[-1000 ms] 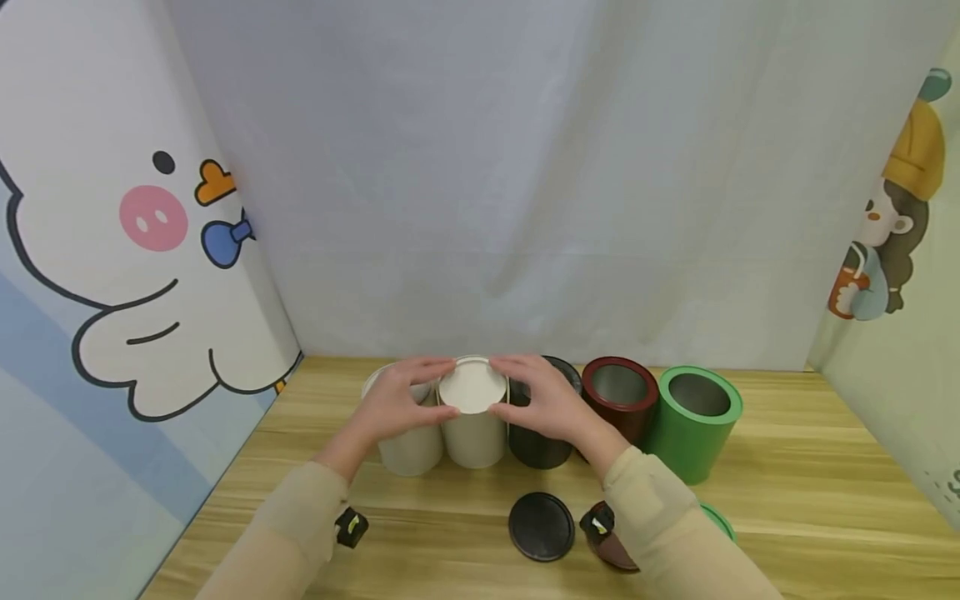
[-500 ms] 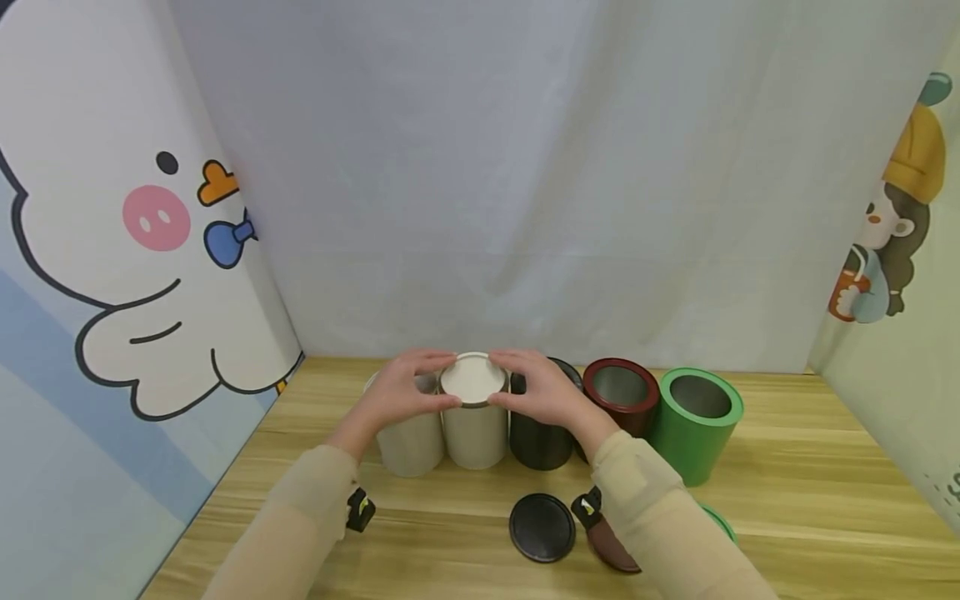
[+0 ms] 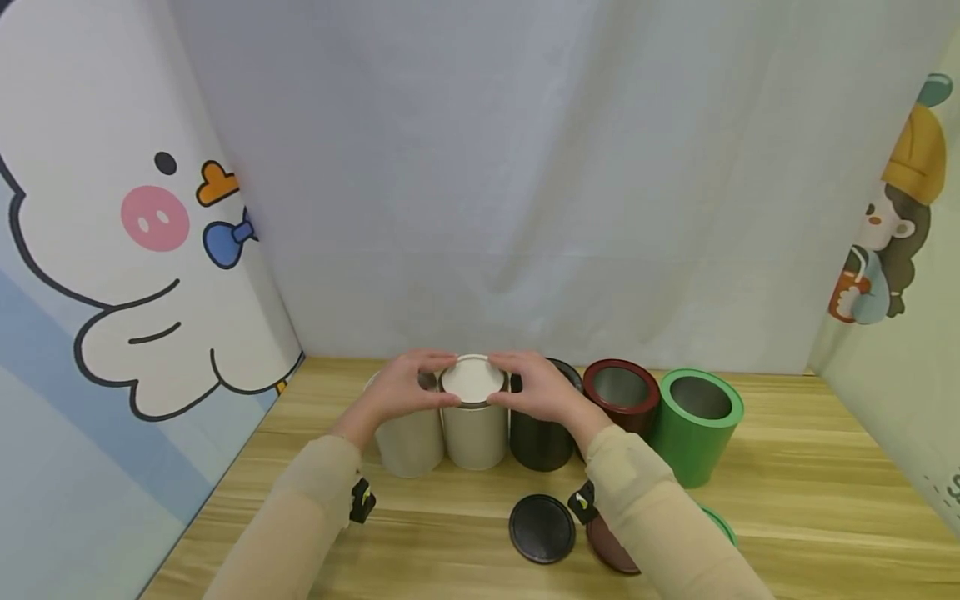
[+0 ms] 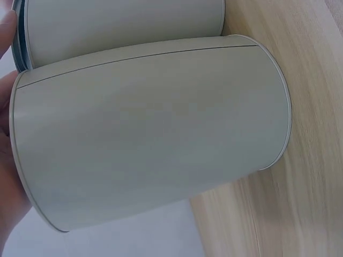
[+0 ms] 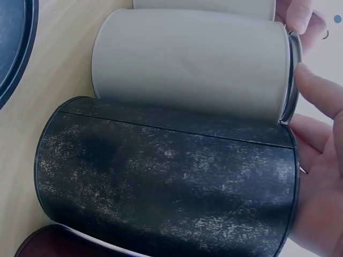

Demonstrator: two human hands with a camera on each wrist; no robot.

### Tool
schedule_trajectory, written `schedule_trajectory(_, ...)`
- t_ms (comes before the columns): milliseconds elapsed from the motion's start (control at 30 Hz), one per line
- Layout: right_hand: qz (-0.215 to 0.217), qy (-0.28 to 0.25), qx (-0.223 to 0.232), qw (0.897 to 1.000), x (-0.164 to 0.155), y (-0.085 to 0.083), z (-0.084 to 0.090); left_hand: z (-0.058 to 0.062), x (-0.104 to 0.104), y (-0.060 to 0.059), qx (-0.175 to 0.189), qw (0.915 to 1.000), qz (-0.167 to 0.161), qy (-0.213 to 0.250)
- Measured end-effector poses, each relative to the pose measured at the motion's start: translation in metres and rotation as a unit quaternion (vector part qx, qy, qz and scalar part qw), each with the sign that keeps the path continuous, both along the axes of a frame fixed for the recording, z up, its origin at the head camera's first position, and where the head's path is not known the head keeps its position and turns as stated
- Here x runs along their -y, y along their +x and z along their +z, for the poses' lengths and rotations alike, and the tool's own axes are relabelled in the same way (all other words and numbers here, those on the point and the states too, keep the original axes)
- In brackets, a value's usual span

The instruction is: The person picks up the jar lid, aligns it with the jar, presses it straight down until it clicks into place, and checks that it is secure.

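Observation:
Both hands grip the white round lid [image 3: 473, 377] at the top of a cream can [image 3: 477, 440], my left hand [image 3: 396, 388] on one side and my right hand [image 3: 546, 388] on the other. Thumbs are at the near edge, fingertips at the far edge. Below the lid a dark band shows above the can's wall; in the right wrist view the lid [image 5: 295, 77] sits slightly raised from the can [image 5: 193, 64]. Another cream can [image 4: 150, 128] stands under my left hand, and a black can [image 5: 171, 171] under my right.
A dark red can [image 3: 621, 385] and a green can [image 3: 693, 433], both uncovered, continue the row to the right. Nearer on the wooden table [image 3: 427, 542] lie a black lid [image 3: 542, 529], a dark red lid [image 3: 611, 546] and a green lid [image 3: 718, 523], partly behind the right sleeve.
The white lid has risen slightly, and a dark band now shows between it and the can. Both hands moved up a little with it. The cans stayed in place.

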State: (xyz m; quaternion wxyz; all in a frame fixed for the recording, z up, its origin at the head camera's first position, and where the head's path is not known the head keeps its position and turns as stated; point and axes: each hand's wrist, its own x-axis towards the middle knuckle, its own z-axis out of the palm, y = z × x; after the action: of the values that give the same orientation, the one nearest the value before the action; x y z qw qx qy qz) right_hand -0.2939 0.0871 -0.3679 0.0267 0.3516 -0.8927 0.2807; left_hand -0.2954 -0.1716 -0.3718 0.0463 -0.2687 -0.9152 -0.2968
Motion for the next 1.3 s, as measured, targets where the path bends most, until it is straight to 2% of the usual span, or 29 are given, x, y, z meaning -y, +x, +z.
schedule_trajectory(633, 0.014, 0.005, 0.017, 1.000, 0.0020, -0.0023, 0.0042, 0.0005, 0.0005, -0.0029, -0.003, 0.9997, -0.023, -0.009)
schedule_trajectory(800, 0.012, 0.008, 0.024, 1.000, 0.0005, -0.0031, 0.0053, 0.0030, 0.0027, -0.0009, -0.021, 0.9993, -0.031, -0.006)
schedule_trajectory(967, 0.002, 0.009, 0.013, 1.000, -0.0011, -0.0019, 0.0049, 0.0051, 0.0039, 0.0012, -0.042, 0.9981, -0.044, -0.011)
schedule_trajectory(1300, -0.017, 0.038, -0.022, 0.999, 0.0075, 0.0000, 0.0041, 0.0057, 0.0011, -0.0011, -0.042, 0.9968, -0.063, -0.024)
